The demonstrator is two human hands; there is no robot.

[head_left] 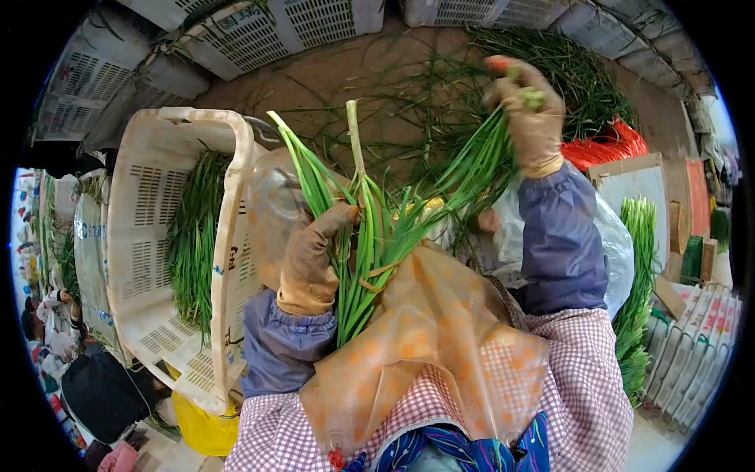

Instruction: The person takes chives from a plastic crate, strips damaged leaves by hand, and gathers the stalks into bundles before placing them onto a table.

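Two green bunches (pixel 368 271) at a spotted plastic apron (pixel 425 338).
In the head view, the left hand (pixel 314 263) grips one bunch (pixel 358 295) at the apron's edge; the raised right hand (pixel 535 118) clasps the other bunch (pixel 477 161) by its end, well apart from the white crate (pixel 228 220).

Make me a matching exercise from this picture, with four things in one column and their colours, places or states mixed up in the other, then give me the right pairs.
Column one
1. Right hand
2. Left hand
3. Crate
4. Sleeves

Column two
A. Nearer the crate, holding leaves low
B. Purple-blue
C. Raised, farther from the body, holding leaves
D. Whitish, with greens inside

Right pairs
1-C
2-A
3-D
4-B
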